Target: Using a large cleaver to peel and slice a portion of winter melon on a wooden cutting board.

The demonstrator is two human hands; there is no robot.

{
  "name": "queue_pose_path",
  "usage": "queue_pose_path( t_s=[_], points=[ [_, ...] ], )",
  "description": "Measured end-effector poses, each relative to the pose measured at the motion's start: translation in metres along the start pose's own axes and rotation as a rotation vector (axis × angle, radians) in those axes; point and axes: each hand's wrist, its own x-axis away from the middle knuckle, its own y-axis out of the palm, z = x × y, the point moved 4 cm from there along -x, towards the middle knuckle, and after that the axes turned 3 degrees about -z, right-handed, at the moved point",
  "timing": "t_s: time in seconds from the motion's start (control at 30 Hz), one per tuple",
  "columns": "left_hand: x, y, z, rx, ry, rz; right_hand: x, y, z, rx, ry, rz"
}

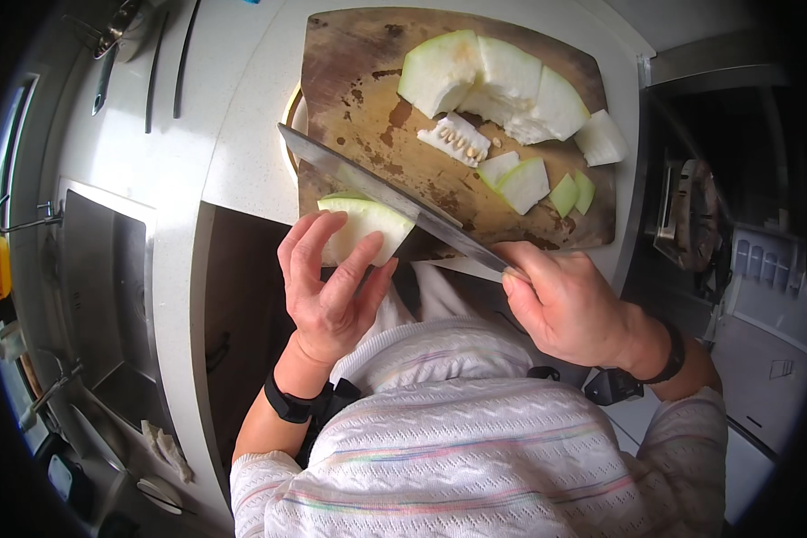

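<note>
My right hand (565, 306) grips the handle of a large kitchen knife (376, 191), its blade slanting across the near left of a worn wooden cutting board (363, 81). Under my left hand (329, 289) is a thick chunk of winter melon (366, 228), its fingers and thumb holding it at the board's near edge. The blade lies along the chunk's green rind side. At the board's far right sit large curved winter melon pieces (497, 81). Nearer lie a seedy pith piece (456, 139), a cut piece with rind (524, 186) and green rind scraps (565, 195).
A white melon piece (602, 138) overhangs the board's right edge. Partly beneath the board's left side is a round rimmed dish (291, 134). To the left are a steel sink (107, 269), a pair of dark sticks (168, 74) and a pan (111, 57) at the back.
</note>
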Motion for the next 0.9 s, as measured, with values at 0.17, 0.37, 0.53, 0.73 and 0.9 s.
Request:
queue_pose_path(
  t_s=[0.17,0.37,0.53,0.73,0.9],
  points=[
    [-0.003,0.0,0.001,-0.033,0.007,0.014,0.0,-0.003,-0.002,0.032,-0.007,-0.024],
    [-0.004,0.0,0.0,-0.027,-0.002,0.009,-0.003,-0.001,-0.004,0.076,0.075,-0.101],
    [-0.004,0.001,0.0,-0.016,-0.004,0.007,-0.009,0.001,-0.005,0.065,0.063,-0.117],
    [-0.004,0.0,0.0,-0.039,-0.007,-0.013,-0.018,0.011,0.002,0.1,0.032,-0.146],
    [-0.003,0.001,0.001,-0.036,-0.009,-0.025,-0.043,0.036,0.019,0.124,0.057,-0.204]
  ],
)
